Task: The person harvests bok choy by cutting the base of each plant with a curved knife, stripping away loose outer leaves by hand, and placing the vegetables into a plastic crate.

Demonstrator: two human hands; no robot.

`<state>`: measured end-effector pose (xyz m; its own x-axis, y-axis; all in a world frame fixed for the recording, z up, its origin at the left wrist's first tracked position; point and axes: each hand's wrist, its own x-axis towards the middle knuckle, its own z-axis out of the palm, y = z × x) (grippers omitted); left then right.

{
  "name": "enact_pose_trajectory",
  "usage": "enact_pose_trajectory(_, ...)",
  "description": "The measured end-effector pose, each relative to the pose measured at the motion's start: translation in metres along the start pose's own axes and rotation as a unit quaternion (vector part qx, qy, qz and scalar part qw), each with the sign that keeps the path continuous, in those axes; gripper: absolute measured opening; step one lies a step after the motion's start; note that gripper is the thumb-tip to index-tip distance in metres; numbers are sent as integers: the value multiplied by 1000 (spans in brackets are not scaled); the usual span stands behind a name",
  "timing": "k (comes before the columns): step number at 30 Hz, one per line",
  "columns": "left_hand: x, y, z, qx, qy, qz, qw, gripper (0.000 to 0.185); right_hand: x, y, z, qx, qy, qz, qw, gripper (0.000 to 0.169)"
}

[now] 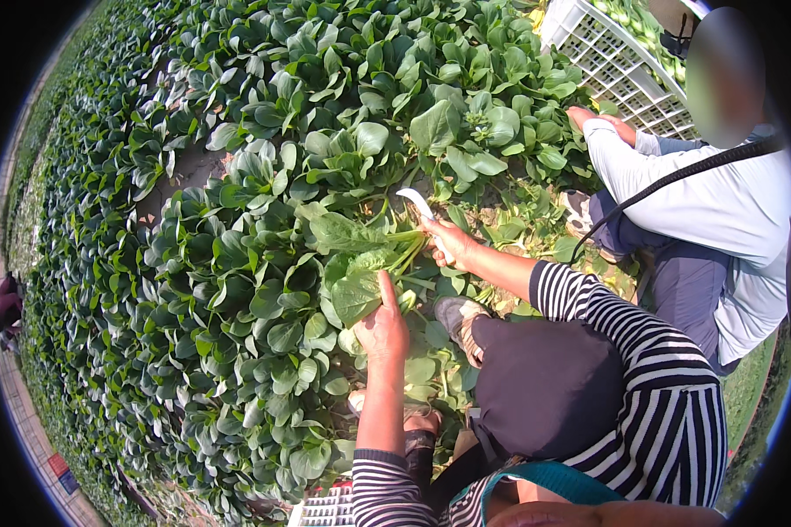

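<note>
My right hand (453, 244) grips a small curved knife (416, 201), its pale hooked blade pointing up and left. At the same hand is the stem end of a leafy green plant (405, 250), whose broad leaves spread leftward. My left hand (383, 329) holds the leaves (358, 296) from below, one finger stretched along them. Whether the right fingers also pinch the stems is hard to tell. Loose leaves and stalks (428, 362) lie on the ground below my hands, around my shoes (460, 323).
Dense rows of leafy greens (237, 263) stand in front and to the left. At the right another person (685, 197) crouches, hands by a white plastic crate (623, 72) of cut greens. Another white crate (326, 508) is at the bottom edge. A distant person (8, 303) is far left.
</note>
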<state>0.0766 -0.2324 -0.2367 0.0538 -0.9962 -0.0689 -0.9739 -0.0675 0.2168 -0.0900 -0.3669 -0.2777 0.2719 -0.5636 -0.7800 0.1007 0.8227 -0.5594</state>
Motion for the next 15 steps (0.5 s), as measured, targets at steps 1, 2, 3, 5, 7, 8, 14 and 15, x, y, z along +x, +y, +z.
enact_pose_trajectory(1,-8,0,-1,7,9,-3,1000,78,-3,2,6,9,-21,40,999,40)
enact_pose_trajectory(2,-17,2,-3,5,23,-2,1000,76,-6,2,9,1,-44,54,998,34)
enact_pose_trajectory(3,-23,6,-9,-4,20,2,1000,75,-11,4,9,-1,-53,53,997,32)
enact_pose_trajectory(5,-31,13,-20,-3,25,2,1000,73,-20,7,8,-12,-33,27,999,31)
enact_pose_trajectory(7,-43,17,-30,15,49,9,999,70,-34,6,8,-12,-45,16,999,27)
enact_pose_trajectory(8,-48,20,-34,34,66,20,997,69,-42,5,6,-31,-38,23,999,26)
enact_pose_trajectory(14,-77,11,-64,54,112,50,991,69,-104,-16,26,-25,-73,-27,997,23)
enact_pose_trajectory(15,-82,15,-75,53,112,43,991,70,-111,-20,26,-26,-89,-42,995,24)
